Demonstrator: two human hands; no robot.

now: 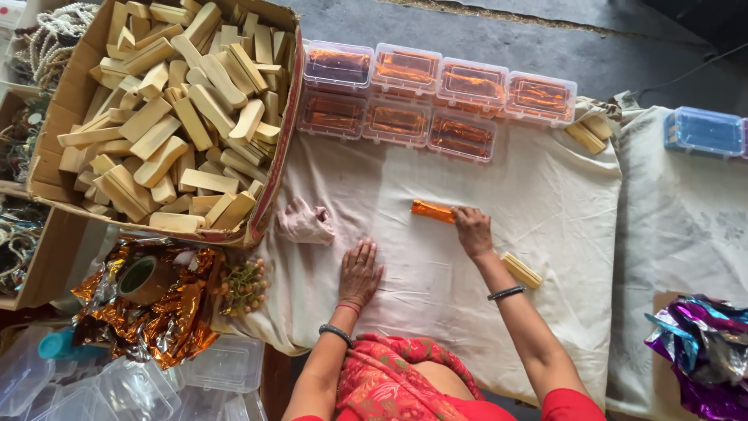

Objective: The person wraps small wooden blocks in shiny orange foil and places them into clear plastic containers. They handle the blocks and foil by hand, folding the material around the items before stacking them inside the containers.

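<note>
My left hand lies flat, palm down, on the cream cloth, holding nothing. My right hand reaches forward, its fingertips on the end of an orange foil-wrapped stick that lies on the cloth. A bare wooden stick rests beside my right forearm. A crumpled pink rag sits to the left of my left hand.
A cardboard box full of wooden sticks stands at the left. Several clear lidded boxes of orange-wrapped sticks line the far edge. Orange foil and a tape roll lie lower left, empty plastic boxes below, purple foil at right.
</note>
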